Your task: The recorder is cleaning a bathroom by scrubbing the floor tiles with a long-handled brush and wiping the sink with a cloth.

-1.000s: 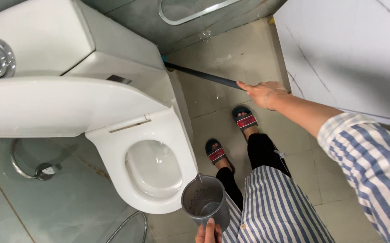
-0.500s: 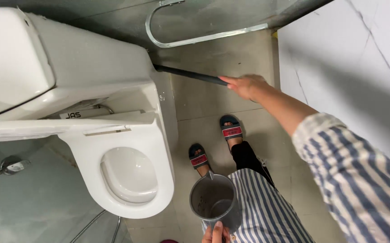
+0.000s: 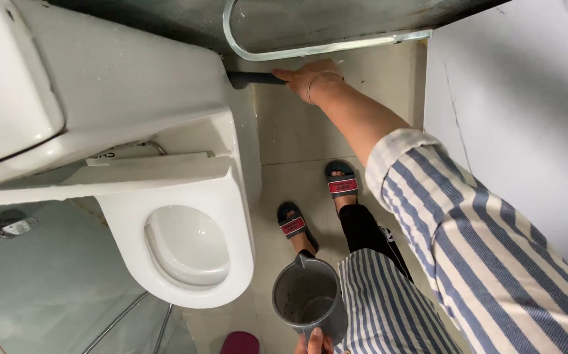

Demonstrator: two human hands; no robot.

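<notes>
My right hand (image 3: 310, 77) is stretched far forward and grips a dark grey brush handle (image 3: 252, 78) that runs behind the white toilet (image 3: 186, 190); the handle's far end is hidden by the toilet body. Low at the frame's bottom edge, my left hand (image 3: 313, 343) holds a grey plastic jug (image 3: 305, 298) by its handle, upright, with a little water at its bottom. The toilet seat is raised and the bowl (image 3: 187, 244) is open, just left of the jug.
A white marbled wall panel (image 3: 526, 118) stands at the right. A chrome rail (image 3: 310, 49) runs along the dark back wall. My feet in dark sandals (image 3: 317, 206) stand on beige floor tiles. A dark red object (image 3: 239, 343) lies by the bowl's base.
My right hand has pushed the handle forward and left, deeper behind the toilet. The view shifted slightly; the jug stays in my left hand.
</notes>
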